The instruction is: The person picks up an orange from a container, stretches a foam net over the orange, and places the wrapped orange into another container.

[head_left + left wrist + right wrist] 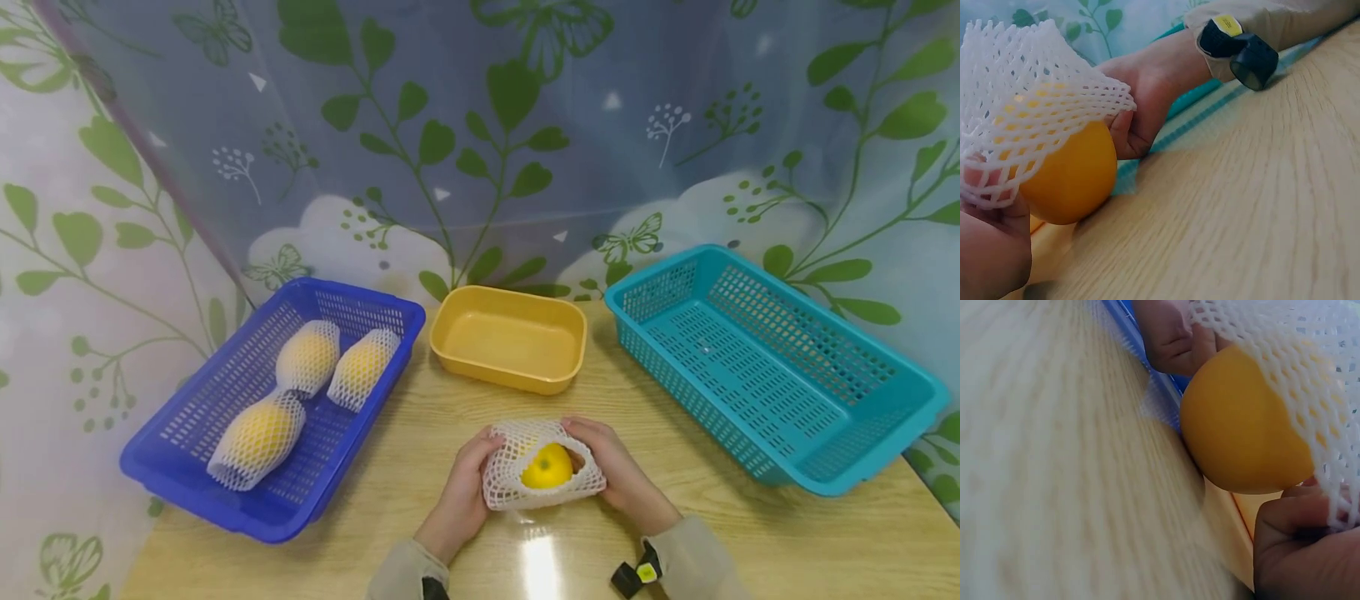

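A smooth yellow fruit [547, 468] rests near the front of the table, partly covered by a white foam net sleeve [504, 477]. My left hand [467, 483] pinches the net's edge on the left side. On the opposite side my right hand [621, 477] grips the net's other edge, so the opening is spread between the two. In the left wrist view the lower part of the fruit [1075, 178] bulges out beneath the mesh [1035, 119]. From the right wrist the fruit [1241, 425] appears close to the tabletop; some fingertips are hidden behind the net.
A blue basket [168, 457] at the left contains three yellow fruits in foam nets, one being a netted fruit [258, 440]. Behind the hands stands a yellow tray [510, 376]. A teal basket [705, 398] occupies the right side. A patterned curtain [480, 167] hangs along the back.
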{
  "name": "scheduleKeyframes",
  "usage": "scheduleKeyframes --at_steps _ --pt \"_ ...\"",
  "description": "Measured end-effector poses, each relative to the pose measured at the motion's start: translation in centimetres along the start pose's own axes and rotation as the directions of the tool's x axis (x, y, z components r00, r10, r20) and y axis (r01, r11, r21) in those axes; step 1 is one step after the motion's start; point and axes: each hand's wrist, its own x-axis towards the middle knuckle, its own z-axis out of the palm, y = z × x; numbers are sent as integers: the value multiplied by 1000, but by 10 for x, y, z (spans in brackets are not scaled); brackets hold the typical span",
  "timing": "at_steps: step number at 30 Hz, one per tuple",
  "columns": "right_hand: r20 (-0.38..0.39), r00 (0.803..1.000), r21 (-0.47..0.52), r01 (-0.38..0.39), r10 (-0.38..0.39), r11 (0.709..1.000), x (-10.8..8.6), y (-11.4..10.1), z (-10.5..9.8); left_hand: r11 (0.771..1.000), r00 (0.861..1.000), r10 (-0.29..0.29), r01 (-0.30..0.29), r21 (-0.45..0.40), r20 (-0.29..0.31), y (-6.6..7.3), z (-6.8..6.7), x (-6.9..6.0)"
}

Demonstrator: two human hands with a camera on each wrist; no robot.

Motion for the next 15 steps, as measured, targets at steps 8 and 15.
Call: scheduleKeyframes --at_steps 8,15 --pt "-110 994 -156 4 -22 988 2 3 5 989 997 30 -19 145 -69 -5 -2 3" --pt "-171 983 -253 16 -61 967 4 5 10 902 986 148 -104 420 -74 -10 -2 4"
